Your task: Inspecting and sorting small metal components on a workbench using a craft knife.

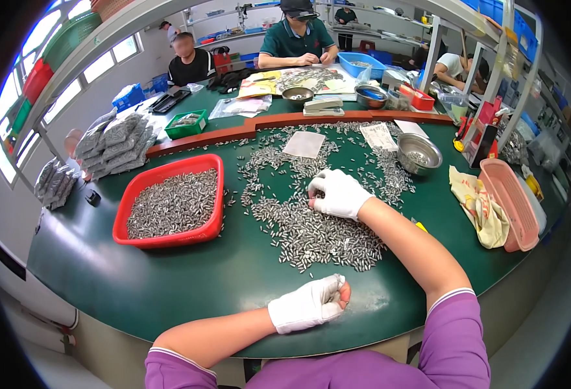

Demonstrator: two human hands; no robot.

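Small silvery metal pieces (318, 243) lie in a loose heap on the green table, with more scattered toward the back. My right hand (340, 194), in a white glove with bare fingertips, is over the heap with its fingers curled in. What those fingers grip is too small to make out. Close to the table's front edge rests my left hand (308, 303), gloved the same way and closed like a fist; its contents, if any, are hidden. A red plastic basket (217, 194) full of the same pieces stands to the left of the heap.
A steel bowl (420, 153) and paper slips (303, 144) lie behind the heap. Filled plastic bags (120, 139) are stacked at left. A pink basket (516, 207) and yellowish cloth bag (479, 204) sit right. Beyond a red-brown wooden strip (337, 117), another person (302, 42) works.
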